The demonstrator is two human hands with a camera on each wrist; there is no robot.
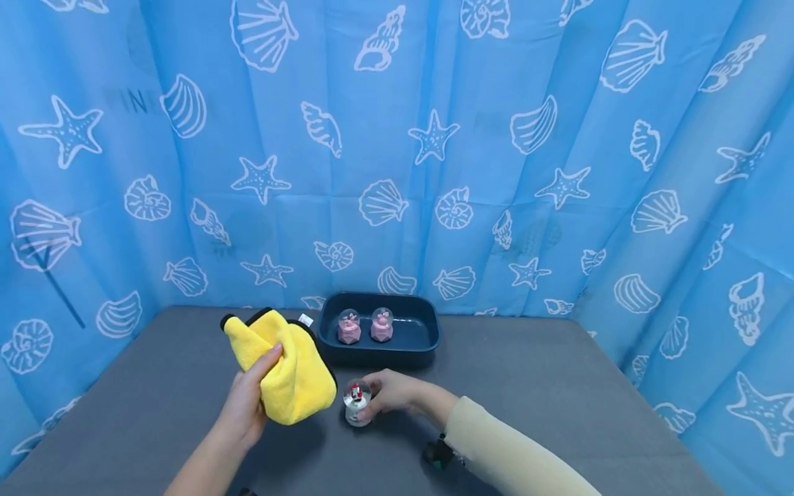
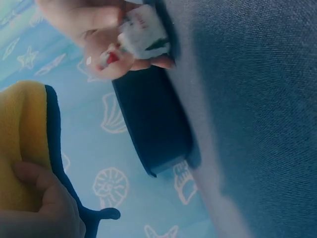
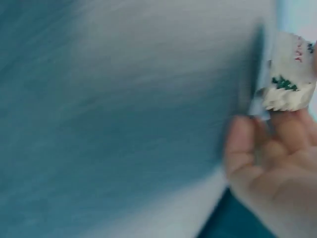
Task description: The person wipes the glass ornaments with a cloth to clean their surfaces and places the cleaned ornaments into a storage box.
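My left hand (image 1: 247,403) grips a yellow cloth (image 1: 294,379) with black edging, raised above the table and bunched in folds. In the left wrist view the thumb presses on the cloth (image 2: 20,124). My right hand (image 1: 392,390) holds a small snow globe (image 1: 357,415) with a white base and a red figure inside the clear dome. Red lettering and a green tree show on the globe's base (image 3: 292,69) in the right wrist view. Whether the globe touches the table I cannot tell.
Behind the hands stands a dark blue tray (image 1: 412,331). Inside it, two pink snow globes (image 1: 349,328) sit side by side. The table (image 1: 527,386) has a grey cover, and a blue shell-patterned curtain (image 1: 471,207) hangs behind it. A small dark object (image 1: 438,453) lies beneath the right sleeve.
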